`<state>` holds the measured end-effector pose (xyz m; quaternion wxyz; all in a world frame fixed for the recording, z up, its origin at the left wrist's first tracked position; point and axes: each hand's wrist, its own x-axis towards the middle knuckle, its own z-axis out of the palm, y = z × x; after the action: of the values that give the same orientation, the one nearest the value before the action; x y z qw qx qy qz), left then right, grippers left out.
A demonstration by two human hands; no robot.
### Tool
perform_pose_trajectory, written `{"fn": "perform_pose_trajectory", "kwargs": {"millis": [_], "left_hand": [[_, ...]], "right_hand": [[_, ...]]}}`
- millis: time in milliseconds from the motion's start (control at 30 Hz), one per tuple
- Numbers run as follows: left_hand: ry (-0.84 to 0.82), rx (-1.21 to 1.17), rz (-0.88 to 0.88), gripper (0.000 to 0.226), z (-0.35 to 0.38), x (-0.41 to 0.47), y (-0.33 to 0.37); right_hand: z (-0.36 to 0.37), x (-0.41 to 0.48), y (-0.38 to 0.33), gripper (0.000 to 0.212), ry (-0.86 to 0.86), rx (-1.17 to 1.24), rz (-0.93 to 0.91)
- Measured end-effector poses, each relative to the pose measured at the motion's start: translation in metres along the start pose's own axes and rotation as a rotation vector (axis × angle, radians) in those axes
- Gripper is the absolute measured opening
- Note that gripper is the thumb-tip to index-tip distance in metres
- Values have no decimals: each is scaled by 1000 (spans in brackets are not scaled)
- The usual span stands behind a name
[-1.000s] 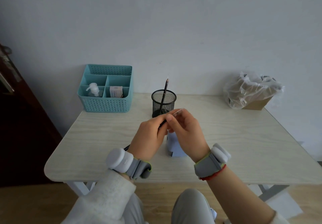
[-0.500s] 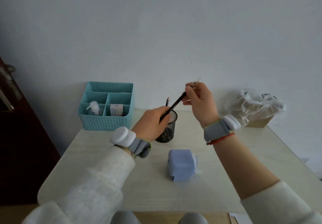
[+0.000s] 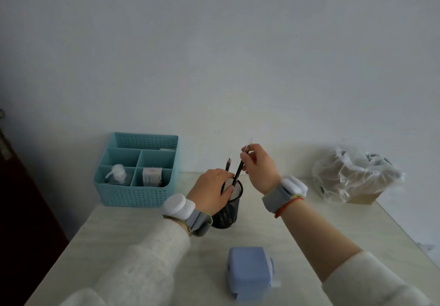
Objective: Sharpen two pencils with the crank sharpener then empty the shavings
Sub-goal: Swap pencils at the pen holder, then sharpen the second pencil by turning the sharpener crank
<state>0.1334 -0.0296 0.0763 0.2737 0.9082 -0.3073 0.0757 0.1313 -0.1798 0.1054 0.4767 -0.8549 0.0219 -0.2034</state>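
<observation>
A black mesh pencil cup (image 3: pixel 229 208) stands mid-table. My left hand (image 3: pixel 212 192) wraps around its left rim. My right hand (image 3: pixel 259 165) pinches the top of a dark pencil (image 3: pixel 238 173), which stands nearly upright with its lower end inside the cup. A second pencil (image 3: pixel 228 164) stands in the cup just to the left, tip up. The light blue crank sharpener (image 3: pixel 247 272) sits on the table in front of me, apart from both hands, its white crank on the right side.
A teal divided organiser (image 3: pixel 138 191) with a pump bottle (image 3: pixel 117 174) and a small box sits back left. A cardboard box lined with a clear plastic bag (image 3: pixel 354 177) stands back right. The pale wooden table (image 3: pixel 297 234) meets a wall behind.
The hands rose from above the sharpener and carried the pencil to the cup. The pencil went from slanted in both hands to nearly upright with its end in the cup; my left hand moved onto the cup.
</observation>
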Motion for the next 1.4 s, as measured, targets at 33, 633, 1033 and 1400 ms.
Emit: {"fn": "perform_pose_trajectory", "kwargs": {"millis": [33,633,1033,1400], "left_hand": [[13,10,15,34,1,-1,-2],[95,-13,-315,32,8,21,-1],[183,-183,-384,19,-3,16,10],[364,-464,-177,17,-44,-2,46]], "right_hand": [[3,-2,3,13,-21,-9,6],[10,-8,21,35,-52,-16,85],[3,-28,12,38,-57,8,53],[-18,-46,-29,13,-17,195,-92]]}}
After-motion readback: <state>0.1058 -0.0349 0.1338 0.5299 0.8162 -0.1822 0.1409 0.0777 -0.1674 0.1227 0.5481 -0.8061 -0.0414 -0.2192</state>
